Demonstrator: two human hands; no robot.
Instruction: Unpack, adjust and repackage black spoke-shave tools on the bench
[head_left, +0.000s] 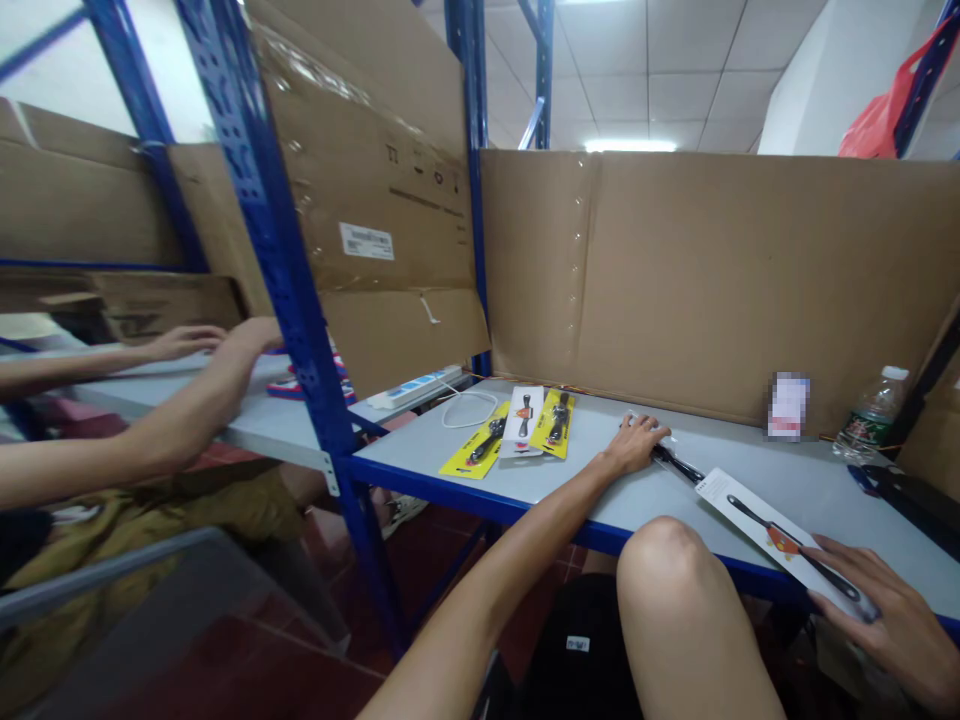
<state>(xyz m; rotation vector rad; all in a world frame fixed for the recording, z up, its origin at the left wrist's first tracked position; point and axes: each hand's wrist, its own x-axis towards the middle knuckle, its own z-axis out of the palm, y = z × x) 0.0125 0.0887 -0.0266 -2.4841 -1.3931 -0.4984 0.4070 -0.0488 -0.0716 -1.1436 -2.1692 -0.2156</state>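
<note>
My left hand is stretched out over the grey table, its fingers bent round one end of a black-handled spokeshave. A bit of clear plastic shows by the fingertips. The spokeshave's other handle reaches to the upper end of a long white card package, printed with a picture of the same kind of tool. At the lower right my right hand grips the near end of that package, thumb on one side and fingers on the other. Whether the spokeshave touches the package I cannot tell.
Left on the table lie carded spokeshaves, a yellow pack, a white pack and another yellow pack. A power strip sits behind. A bottle stands right. Beyond a blue post, a co-worker's arms reach over another table.
</note>
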